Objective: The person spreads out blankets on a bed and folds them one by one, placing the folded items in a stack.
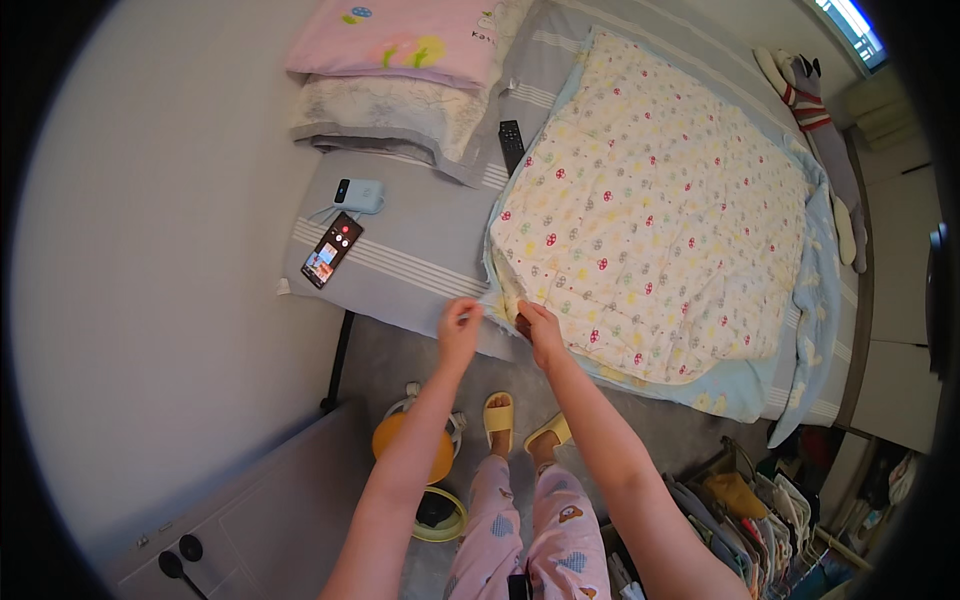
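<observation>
A cream quilt (pixel 650 200) with small coloured prints and a light blue backing lies spread over the bed (pixel 420 260). My left hand (pixel 459 326) pinches the quilt's near-left corner at the bed's edge. My right hand (pixel 538 328) grips the same corner's edge just to the right. Both hands are closed on the fabric, a few centimetres apart.
On the grey striped sheet lie a phone (pixel 331 250), a small pale blue device (pixel 358 195) and a black remote (pixel 511 143). Pillows (pixel 400 70) are stacked at the head. A plush toy (pixel 820 130) lies along the far side. An orange-and-yellow object (pixel 415 450) and a clothes rack (pixel 750 520) stand by my slippered feet.
</observation>
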A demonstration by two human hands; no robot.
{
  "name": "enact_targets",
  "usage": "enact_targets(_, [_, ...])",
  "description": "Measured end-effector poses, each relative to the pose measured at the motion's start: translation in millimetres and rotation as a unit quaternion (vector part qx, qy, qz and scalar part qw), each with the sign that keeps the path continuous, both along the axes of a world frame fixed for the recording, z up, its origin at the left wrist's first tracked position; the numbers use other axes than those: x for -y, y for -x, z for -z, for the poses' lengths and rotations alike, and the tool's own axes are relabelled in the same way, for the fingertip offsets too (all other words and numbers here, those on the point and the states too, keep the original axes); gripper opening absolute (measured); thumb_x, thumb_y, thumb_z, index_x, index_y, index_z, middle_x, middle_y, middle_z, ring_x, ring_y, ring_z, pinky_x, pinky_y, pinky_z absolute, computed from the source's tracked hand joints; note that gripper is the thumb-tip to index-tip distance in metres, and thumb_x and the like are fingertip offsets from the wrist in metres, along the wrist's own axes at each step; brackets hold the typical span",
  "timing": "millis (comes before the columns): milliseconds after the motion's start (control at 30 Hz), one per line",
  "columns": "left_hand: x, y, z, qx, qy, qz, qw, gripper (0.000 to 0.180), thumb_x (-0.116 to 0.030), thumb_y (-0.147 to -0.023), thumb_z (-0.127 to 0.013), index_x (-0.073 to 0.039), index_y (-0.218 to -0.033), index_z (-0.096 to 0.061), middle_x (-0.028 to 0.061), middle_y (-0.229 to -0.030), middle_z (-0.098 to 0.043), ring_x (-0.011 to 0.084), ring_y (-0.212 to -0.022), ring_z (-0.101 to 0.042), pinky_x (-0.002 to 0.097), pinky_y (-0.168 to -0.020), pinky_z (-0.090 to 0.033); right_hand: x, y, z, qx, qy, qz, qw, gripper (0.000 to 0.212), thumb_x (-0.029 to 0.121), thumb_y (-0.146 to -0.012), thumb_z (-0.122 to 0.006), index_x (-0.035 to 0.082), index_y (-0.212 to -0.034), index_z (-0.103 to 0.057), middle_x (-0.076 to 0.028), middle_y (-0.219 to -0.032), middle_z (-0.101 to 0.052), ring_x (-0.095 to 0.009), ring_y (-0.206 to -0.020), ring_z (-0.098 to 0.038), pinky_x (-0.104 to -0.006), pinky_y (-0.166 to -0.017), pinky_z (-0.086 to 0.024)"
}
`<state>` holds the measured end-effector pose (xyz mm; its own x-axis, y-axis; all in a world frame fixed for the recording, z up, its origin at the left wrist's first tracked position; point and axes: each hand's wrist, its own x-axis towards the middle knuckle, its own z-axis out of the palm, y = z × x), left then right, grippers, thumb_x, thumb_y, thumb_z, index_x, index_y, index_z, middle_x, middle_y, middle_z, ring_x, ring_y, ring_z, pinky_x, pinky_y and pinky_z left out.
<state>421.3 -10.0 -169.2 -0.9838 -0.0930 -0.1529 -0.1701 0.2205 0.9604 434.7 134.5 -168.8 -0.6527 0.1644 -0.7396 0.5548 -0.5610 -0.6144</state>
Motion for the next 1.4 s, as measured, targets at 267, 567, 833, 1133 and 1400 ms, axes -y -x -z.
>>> enact_targets(267, [18,-32,28,0.015,0.220,-0.180,0.959,0.019,-0.019,-0.081,-0.053,-0.001,-0.086,-0.049,0.0072,-0.078,-0.054,0.0151,-0.068,-0.052,0.0270,-0.063,-0.042,-8,-23,26,-0.167,-0.177,-0.179,0.953,0.020,0.016,-0.076,-0.055,-0.001,-0.087,-0.059,-0.002,-0.071,-0.058,-0.009,-0.064,-0.050,-0.0222,-0.060,-0.040])
enact_targets(567, [-56,13,42,0.376,-0.190,-0.214,0.881,0.033,-0.028,-0.071,-0.065,-0.006,-0.091,-0.051,0.0044,-0.069,-0.053,0.0105,-0.058,-0.049,0.0284,-0.051,-0.041,-92,-122,70,0.141,-0.231,0.354,0.895,0.015,0.016,-0.075,-0.056,0.005,-0.083,-0.052,0.000,-0.068,-0.052,-0.009,-0.055,-0.045,-0.0206,-0.043,-0.034])
enact_targets(833, [-46,3,49,-0.024,-0.045,-0.307,0.950,0.017,-0.019,-0.081,-0.052,-0.003,-0.088,-0.053,0.0087,-0.073,-0.055,0.0198,-0.068,-0.055,0.0336,-0.055,-0.045,-140,-115,18,0.048,-0.160,0.366,0.915,0.023,0.017,-0.074,-0.061,0.008,-0.091,-0.050,0.000,-0.075,-0.054,-0.009,-0.055,-0.048,-0.0214,-0.042,-0.036])
enact_targets(1133, [-90,-7,13,-0.071,0.342,-0.155,0.924,0.036,-0.007,-0.070,-0.055,0.000,-0.102,-0.041,0.0130,-0.093,-0.050,0.0296,-0.083,-0.050,0.0361,-0.076,-0.040,-206,-148,31,-0.016,0.198,0.425,0.883,0.043,0.036,-0.082,-0.046,0.007,-0.114,-0.043,-0.006,-0.112,-0.048,-0.021,-0.100,-0.046,-0.0365,-0.085,-0.038])
enact_targets(1400, [-290,-87,-24,-0.268,0.169,0.455,0.832,0.043,-0.004,-0.066,-0.055,-0.004,-0.108,-0.044,0.0139,-0.101,-0.050,0.0293,-0.090,-0.048,0.0381,-0.080,-0.038,-286,-138,-5,-0.274,0.283,0.476,0.786,0.054,0.042,-0.082,-0.041,0.007,-0.123,-0.034,-0.009,-0.126,-0.037,-0.028,-0.116,-0.032,-0.0418,-0.098,-0.022])
